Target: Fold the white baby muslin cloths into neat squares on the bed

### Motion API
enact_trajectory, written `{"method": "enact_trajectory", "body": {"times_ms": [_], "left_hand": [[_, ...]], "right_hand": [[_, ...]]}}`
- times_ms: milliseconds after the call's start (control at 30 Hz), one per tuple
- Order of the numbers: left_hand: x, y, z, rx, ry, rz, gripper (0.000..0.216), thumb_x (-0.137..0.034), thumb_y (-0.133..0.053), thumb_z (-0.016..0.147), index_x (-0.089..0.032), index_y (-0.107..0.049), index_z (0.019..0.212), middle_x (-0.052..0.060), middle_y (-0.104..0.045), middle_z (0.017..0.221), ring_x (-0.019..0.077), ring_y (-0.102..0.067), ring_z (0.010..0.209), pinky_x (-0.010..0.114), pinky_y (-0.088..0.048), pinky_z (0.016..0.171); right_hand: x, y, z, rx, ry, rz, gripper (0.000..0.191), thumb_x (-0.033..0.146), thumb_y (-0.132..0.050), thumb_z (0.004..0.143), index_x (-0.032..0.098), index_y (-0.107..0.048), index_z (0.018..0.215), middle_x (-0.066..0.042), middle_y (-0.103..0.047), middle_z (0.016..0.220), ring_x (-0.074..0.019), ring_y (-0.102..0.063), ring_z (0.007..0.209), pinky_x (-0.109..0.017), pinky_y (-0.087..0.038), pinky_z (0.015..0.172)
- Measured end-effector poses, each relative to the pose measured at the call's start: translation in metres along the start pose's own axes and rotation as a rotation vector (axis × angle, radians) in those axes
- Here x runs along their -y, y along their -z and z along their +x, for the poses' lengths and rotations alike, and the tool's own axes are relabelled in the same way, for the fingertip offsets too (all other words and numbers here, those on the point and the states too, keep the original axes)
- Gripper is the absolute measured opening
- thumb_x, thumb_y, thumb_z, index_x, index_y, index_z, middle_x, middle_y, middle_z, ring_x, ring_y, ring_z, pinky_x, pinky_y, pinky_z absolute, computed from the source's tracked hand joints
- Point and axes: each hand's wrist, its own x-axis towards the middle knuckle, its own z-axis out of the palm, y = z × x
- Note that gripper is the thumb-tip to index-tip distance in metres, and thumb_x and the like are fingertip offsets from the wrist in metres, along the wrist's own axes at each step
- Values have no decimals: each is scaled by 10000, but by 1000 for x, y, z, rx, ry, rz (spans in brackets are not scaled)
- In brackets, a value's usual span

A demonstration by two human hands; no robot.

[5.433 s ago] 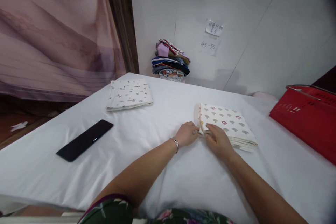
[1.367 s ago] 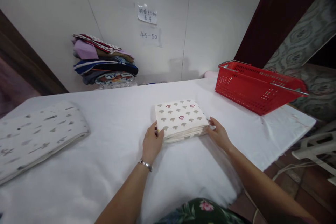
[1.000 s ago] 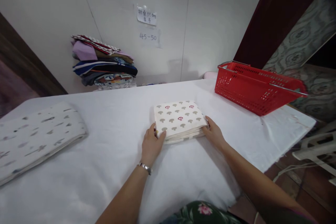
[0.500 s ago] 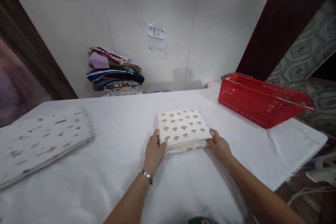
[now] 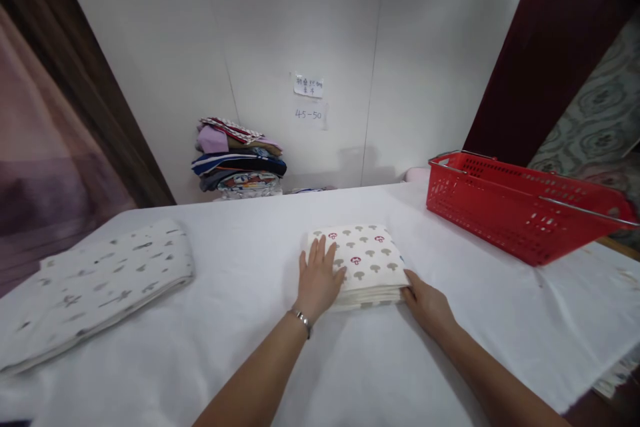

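A folded white cloth printed with grey and red mushrooms lies on the white-covered table in front of me. My left hand rests on its top at the left side, fingers stretched out and apart. At the near right corner, my right hand pinches the folded layers between thumb and fingers; the fingers underneath are partly hidden. Several layers show along the cloth's near edge. Farther left lies a larger folded white cloth with small grey prints, touched by neither hand.
A red plastic basket with metal handles stands at the right on the table. Against the wall at the back is a stack of folded fabrics. Paper signs hang on the wall, and a pink and brown curtain hangs at left.
My left hand has moved from the cloth's left edge onto its top, with the fingers spread. My right hand stays at the right corner. The view has tilted up slightly.
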Motion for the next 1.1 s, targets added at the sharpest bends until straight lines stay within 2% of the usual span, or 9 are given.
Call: {"method": "enact_trajectory", "body": {"times_ms": [133, 300, 433, 500, 567, 667, 733, 867, 1100], "left_hand": [[12, -15, 1, 157, 19, 41, 568, -505, -380, 845, -225, -384, 1339, 79, -187, 1482, 265, -105, 1367, 542, -60, 1063], [23, -19, -1, 175, 34, 16, 588, -531, -370, 847, -236, -360, 1355, 74, -161, 1488, 258, -86, 1370, 543, -46, 1062], [17, -14, 0, 199, 52, 0, 603, -549, -407, 831, -245, -364, 1349, 76, -172, 1487, 273, -100, 1365, 563, -40, 1051], [11, -11, -3, 145, 5, -2, 570, -542, -427, 830, -259, -398, 1325, 68, -231, 1473, 270, -140, 1355, 553, -31, 1056], [5, -7, -7, 60, -113, -16, 489, -511, -465, 830, -272, -478, 1256, 56, -354, 1417, 253, -231, 1321, 507, -56, 1073], [-2, -3, -13, 5, -314, -64, 355, -432, -539, 815, -255, -583, 1120, 52, -527, 1239, 219, -401, 1179, 412, -209, 1043], [-4, -3, -14, 33, -388, -86, 272, -376, -560, 814, -238, -624, 1039, 49, -581, 1108, 203, -469, 1065, 371, -296, 973], [-2, -5, -10, 137, -431, -107, 192, -340, -544, 834, -233, -654, 948, 37, -611, 957, 191, -517, 943, 346, -338, 882], [-7, 1, -8, 193, -431, -43, 234, -340, -593, 801, -249, -639, 1012, 38, -603, 964, 207, -522, 928, 349, -345, 838]], "right_hand": [[-10, -1, -3, 7, 37, -56, 407, 360, -349, 877, 234, -497, 1235, -48, -678, 970, -241, -641, 832, -341, -472, 669], [-15, 13, -4, 93, 87, -137, 449, 401, -308, 899, 216, -498, 1260, -70, -678, 933, -245, -637, 811, -358, -483, 661], [-13, 30, 1, -40, 232, -164, 441, 428, -390, 867, 201, -527, 1219, -115, -612, 1078, -263, -569, 979, -389, -472, 779], [-11, 33, 3, -135, 332, -98, 415, 392, -412, 864, 215, -512, 1226, -111, -554, 1177, -254, -509, 1074, -397, -444, 858], [-6, 33, 5, -146, 411, -29, 354, 339, -404, 874, 240, -536, 1188, -95, -548, 1183, -240, -503, 1074, -400, -436, 874], [1, 29, 9, -93, 506, 13, 288, 288, -406, 878, 241, -601, 1084, -86, -586, 1109, -233, -532, 1008, -400, -446, 846], [4, 26, 14, -83, 539, 8, 270, 278, -414, 879, 217, -626, 1035, -90, -604, 1067, -235, -540, 982, -399, -448, 828], [1, 22, 22, -62, 530, -7, 283, 293, -393, 898, 212, -636, 1018, -86, -626, 1030, -234, -547, 953, -399, -449, 799], [2, 30, 26, -6, 531, 65, 279, 287, -351, 918, 207, -599, 1019, -76, -622, 964, -205, -542, 909, -363, -436, 797]]}}
